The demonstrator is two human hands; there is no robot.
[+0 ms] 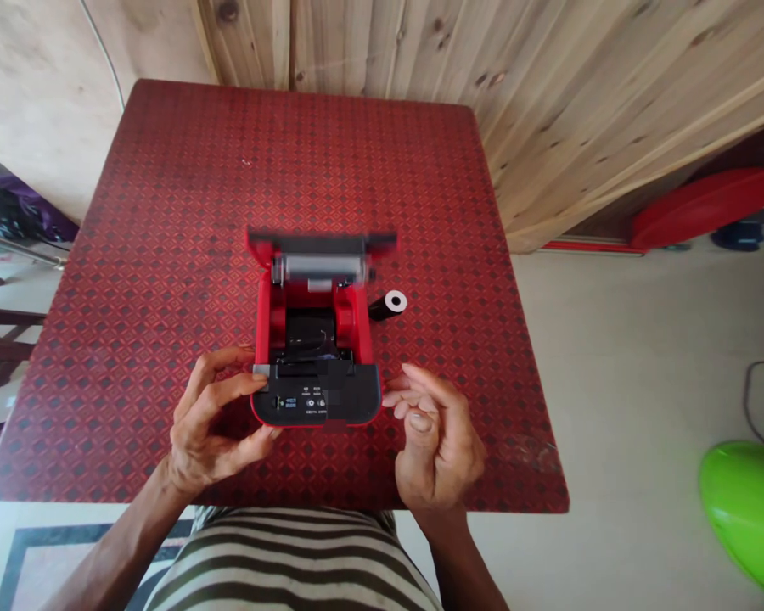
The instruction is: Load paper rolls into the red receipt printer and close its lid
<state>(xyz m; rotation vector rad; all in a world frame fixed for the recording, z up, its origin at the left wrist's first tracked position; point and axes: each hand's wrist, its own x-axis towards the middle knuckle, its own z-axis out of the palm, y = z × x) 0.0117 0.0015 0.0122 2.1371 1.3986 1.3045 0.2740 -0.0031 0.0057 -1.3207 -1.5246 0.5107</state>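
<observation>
A red and black receipt printer (317, 406) stands on the table with its lid (322, 255) raised, blurred at its far edge. A black, shiny insert (311, 333) shows in its open bay; I cannot make out whether it is a paper roll. My left hand (213, 416) grips the near left corner, fingers on the top panel and thumb against the front edge. My right hand (436, 437) is beside the right end, fingers loosely bent and holding nothing; whether the fingertips touch the casing I cannot tell. Right of the printer lies a small black roll (388, 305) with a white end.
The printer rests on a table with a red patterned cover (184, 212). Behind it rises a wooden plank wall (388, 51). A green rounded object (751, 509) is on the floor at right, and dark wooden chair parts (3, 331) are at left.
</observation>
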